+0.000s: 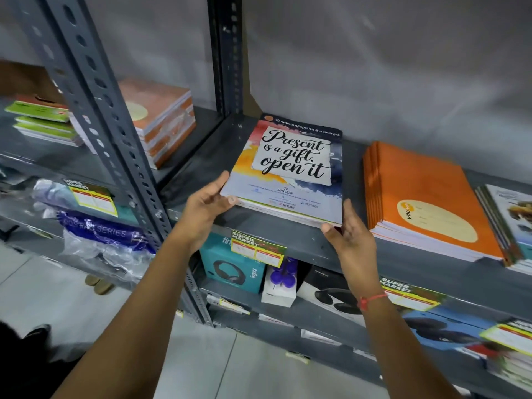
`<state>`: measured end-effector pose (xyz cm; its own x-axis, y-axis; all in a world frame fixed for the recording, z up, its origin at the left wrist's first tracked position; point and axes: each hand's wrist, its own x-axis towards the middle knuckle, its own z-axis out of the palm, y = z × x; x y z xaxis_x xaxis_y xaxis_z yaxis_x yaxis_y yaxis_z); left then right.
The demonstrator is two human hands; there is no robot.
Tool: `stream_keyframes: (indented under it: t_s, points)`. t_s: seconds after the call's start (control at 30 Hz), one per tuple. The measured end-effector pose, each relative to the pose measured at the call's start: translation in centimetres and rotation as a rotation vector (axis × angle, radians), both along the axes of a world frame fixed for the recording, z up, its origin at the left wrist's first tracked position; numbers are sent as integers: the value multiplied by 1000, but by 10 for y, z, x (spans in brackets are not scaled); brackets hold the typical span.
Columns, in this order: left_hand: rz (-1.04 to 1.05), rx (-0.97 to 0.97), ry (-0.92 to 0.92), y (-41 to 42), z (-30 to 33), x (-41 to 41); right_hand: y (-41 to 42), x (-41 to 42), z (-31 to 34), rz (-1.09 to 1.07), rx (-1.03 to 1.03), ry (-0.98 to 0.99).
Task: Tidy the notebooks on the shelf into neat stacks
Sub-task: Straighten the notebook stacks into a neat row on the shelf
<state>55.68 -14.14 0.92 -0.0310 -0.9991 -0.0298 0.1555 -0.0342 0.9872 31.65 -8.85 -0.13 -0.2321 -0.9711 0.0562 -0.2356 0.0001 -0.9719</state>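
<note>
A stack of notebooks (290,168) with a cover reading "Present is a gift, open it" lies on the grey metal shelf (302,243), its front edge at the shelf lip. My left hand (205,207) grips the stack's near left corner, thumb on the cover. My right hand (349,234) presses against the near right corner, fingers spread along its side. To the right sits a neat stack of orange notebooks (426,197). Further right, another stack with a pictured cover (515,220) is cut off by the frame edge.
A slotted grey upright (95,90) divides this bay from the left one, which holds an orange-and-white notebook stack (161,122) and green booklets (43,122). Below are boxed headphones (230,266), price tags (256,249) and a plastic-wrapped item (103,240).
</note>
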Motion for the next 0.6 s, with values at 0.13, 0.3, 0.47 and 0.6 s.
stream_keyframes:
  t_s: [0.13, 0.3, 0.47, 0.6]
  points:
    - [6, 32, -23, -7, -4, 6, 1, 0, -1, -14, -16, -2]
    - [112, 33, 2, -8, -1, -2, -2, 4, 0, -91, -31, -24]
    - [221, 52, 35, -5, 3, -11, -5, 11, 4, -180, -34, -16]
    - [178, 44, 2, -5, 2, -7, -3, 11, 6, -194, -24, -46]
